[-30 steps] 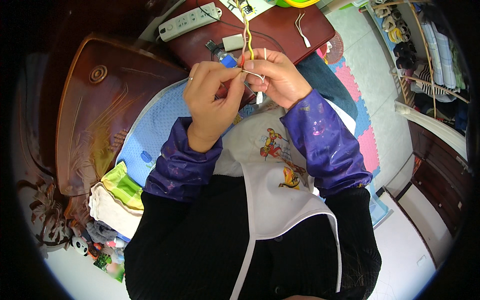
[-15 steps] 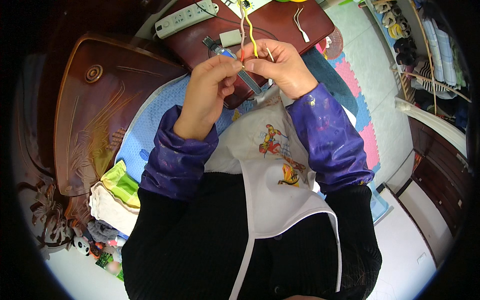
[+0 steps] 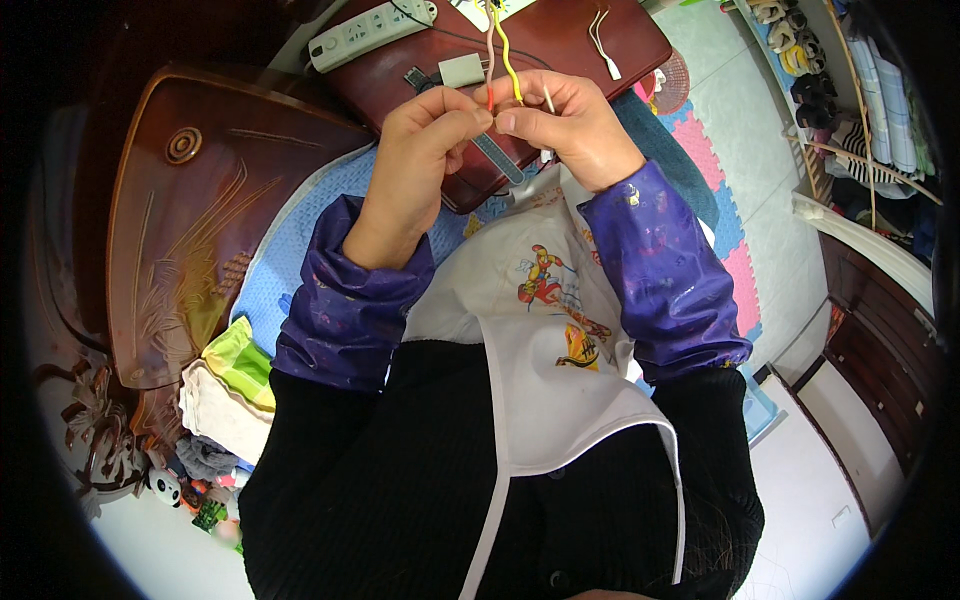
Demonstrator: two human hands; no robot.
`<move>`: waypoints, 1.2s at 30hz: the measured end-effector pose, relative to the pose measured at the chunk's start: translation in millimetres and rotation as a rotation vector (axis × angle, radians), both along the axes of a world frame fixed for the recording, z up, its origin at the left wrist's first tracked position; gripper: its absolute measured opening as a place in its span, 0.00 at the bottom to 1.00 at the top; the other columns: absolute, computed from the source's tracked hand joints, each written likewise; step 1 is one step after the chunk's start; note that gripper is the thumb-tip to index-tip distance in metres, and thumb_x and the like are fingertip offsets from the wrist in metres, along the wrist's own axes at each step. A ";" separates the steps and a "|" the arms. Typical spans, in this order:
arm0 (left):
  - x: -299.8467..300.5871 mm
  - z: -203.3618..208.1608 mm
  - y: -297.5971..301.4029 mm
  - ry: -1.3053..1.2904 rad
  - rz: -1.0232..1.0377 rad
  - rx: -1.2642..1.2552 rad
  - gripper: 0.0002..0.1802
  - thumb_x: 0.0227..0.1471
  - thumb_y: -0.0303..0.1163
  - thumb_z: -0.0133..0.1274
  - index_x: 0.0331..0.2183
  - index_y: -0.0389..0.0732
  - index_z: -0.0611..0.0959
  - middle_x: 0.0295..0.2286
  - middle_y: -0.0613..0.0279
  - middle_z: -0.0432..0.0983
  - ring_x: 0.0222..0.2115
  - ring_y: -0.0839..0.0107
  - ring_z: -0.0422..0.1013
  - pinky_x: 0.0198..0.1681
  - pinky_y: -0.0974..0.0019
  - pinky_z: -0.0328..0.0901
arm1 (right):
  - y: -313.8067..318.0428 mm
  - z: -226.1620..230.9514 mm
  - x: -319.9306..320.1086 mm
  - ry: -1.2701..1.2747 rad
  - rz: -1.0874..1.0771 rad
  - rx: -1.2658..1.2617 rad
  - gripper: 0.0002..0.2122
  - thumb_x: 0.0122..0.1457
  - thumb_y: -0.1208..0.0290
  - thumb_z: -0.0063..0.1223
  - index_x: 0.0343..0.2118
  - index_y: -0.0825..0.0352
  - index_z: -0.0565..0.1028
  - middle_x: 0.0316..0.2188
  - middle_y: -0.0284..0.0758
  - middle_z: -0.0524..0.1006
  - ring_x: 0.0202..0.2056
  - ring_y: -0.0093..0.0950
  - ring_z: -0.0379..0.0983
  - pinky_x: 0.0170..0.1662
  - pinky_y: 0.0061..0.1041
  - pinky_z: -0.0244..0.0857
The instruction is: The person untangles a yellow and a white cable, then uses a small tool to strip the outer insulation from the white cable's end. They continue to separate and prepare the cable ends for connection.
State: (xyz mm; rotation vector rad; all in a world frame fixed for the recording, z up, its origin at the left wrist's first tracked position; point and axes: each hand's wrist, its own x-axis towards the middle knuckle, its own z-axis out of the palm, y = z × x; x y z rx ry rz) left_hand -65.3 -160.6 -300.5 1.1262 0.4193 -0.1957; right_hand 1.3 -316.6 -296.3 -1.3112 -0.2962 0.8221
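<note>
My left hand (image 3: 425,150) is closed in a pinch at the lower end of a pink wire (image 3: 490,62) with a red tip. Facing it, my right hand (image 3: 580,135) is closed too, its thumb and forefinger almost touching the left fingertips. A thin white wire (image 3: 548,98) sticks up between the right fingers, and a small white piece shows below them. The yellow wire (image 3: 511,67) comes down to the right forefinger; its end meets the finger. What lies inside the pinches is mostly hidden. Under the left hand is a long, narrow grey strap-like object (image 3: 498,158).
On the dark red table (image 3: 640,50) are a white power strip (image 3: 372,34), a small pale block (image 3: 462,70) and a white lead with a connector (image 3: 604,50). A carved wooden chair (image 3: 175,240) stands left; foam mats (image 3: 735,270) lie right.
Both hands have shifted slightly, the right one up a little with its white wire. The coloured wires moved a little right. The blue part beside the left hand is now covered.
</note>
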 end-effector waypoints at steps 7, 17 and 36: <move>-0.3 1.3 0.7 0.043 -0.031 -0.089 0.05 0.46 0.30 0.51 0.24 0.39 0.77 0.16 0.74 0.65 0.16 0.86 0.56 0.18 0.80 0.50 | 3.0 -8.0 -1.8 0.227 -0.082 0.043 0.07 0.53 0.74 0.52 0.33 0.70 0.73 0.20 0.27 0.71 0.16 0.11 0.55 0.19 0.11 0.47; 1.3 7.1 9.0 -0.748 0.084 1.134 0.12 0.35 0.22 0.56 0.29 0.43 0.80 0.24 0.67 0.69 0.22 0.72 0.64 0.25 0.72 0.58 | 1.3 -3.2 0.1 0.421 -0.081 0.155 0.05 0.52 0.74 0.53 0.31 0.69 0.74 0.24 0.30 0.73 0.18 0.11 0.56 0.19 0.11 0.48; 11.7 -11.2 8.7 0.234 -0.123 -0.595 0.09 0.49 0.34 0.44 0.22 0.42 0.71 0.19 0.70 0.63 0.21 0.78 0.59 0.23 0.74 0.54 | 8.0 -14.6 -3.3 0.219 -0.090 0.148 0.04 0.53 0.74 0.52 0.31 0.66 0.73 0.21 0.25 0.70 0.17 0.10 0.55 0.19 0.11 0.46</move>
